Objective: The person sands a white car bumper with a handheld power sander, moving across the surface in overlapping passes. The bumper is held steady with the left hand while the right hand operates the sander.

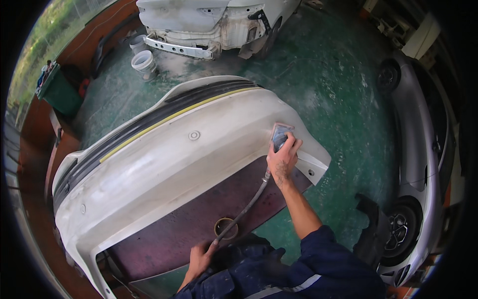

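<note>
A large white car bumper (154, 154) lies across the view, with a yellow tape strip (169, 117) along its dark slot. My right hand (282, 158) grips a hand-held sander (282, 133), whose pad rests against the bumper near its right end. From the sander a grey hose (255, 200) runs down to my left hand (201, 257), which is closed around it near my body. Under the hose, a roll of tape (217, 227) lies on a dark red panel (174, 241) below the bumper.
A white car (189, 25) with its rear stripped stands at the far side, near white buckets (143, 62). A green bin (62, 92) is at the left. On the right are a silver car (412, 134) and a black plastic part (371, 224). The green floor (343, 124) looks dusty.
</note>
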Demonstrator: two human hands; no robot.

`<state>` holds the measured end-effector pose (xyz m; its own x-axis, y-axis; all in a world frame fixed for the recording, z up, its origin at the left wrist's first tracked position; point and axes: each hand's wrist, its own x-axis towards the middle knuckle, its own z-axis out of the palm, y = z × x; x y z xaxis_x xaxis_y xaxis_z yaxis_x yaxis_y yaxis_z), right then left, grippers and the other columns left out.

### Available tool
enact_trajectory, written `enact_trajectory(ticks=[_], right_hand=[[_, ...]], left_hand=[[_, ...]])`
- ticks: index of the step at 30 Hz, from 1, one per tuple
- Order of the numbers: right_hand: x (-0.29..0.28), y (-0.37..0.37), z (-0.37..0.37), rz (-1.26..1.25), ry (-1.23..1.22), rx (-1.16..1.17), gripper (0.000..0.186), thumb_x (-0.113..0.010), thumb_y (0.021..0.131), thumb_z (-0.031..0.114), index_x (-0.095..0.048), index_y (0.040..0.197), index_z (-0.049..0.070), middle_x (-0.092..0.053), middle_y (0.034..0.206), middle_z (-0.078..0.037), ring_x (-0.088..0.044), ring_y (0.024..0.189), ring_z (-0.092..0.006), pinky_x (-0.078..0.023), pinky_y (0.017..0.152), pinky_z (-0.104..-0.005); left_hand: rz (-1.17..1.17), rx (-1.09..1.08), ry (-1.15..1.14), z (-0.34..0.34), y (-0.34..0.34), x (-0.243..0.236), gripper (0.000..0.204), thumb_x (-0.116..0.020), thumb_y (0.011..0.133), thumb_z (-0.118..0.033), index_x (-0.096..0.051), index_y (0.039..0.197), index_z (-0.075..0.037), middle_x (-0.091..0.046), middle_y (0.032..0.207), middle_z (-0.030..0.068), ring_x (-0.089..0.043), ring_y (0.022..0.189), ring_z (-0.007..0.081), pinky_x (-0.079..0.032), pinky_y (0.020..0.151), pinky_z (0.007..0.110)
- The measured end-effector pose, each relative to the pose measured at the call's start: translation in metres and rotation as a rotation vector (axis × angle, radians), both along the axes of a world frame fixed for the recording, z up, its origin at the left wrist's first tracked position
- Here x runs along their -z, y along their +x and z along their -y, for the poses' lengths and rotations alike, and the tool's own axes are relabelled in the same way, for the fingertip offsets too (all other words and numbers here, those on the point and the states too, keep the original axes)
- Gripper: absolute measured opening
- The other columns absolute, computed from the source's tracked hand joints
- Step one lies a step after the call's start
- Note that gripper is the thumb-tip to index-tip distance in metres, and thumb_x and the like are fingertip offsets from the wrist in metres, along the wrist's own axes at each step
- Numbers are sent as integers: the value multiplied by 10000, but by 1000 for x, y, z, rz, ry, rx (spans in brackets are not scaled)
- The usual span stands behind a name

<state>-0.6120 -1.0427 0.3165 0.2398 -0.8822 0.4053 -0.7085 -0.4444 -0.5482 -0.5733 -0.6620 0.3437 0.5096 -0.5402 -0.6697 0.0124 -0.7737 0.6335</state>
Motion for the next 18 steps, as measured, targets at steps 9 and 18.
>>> enact_trajectory(ticks=[9, 18], right_hand=[[-42, -71, 55, -436, 49, -443, 576, -762, 819, 108, -445, 1300, 74, -459, 1178, -228, -624, 918, -512, -540, 764, -557], [-67, -77, 72, -609, -58, -819, 661, -798, 742, 64, -455, 1308, 82, -449, 1136, -219, -626, 915, -455, -558, 746, -529]], left_hand=[[-48, 528, -220, 84, -29, -24, 570, -561, 967, -579, -714, 991, -30, -690, 793, 251, -687, 827, 446, -536, 751, 520], [-70, 721, -389, 146, -60, -30, 554, -558, 971, -571, -698, 1023, -38, -686, 789, 241, -677, 785, 452, -546, 730, 522]])
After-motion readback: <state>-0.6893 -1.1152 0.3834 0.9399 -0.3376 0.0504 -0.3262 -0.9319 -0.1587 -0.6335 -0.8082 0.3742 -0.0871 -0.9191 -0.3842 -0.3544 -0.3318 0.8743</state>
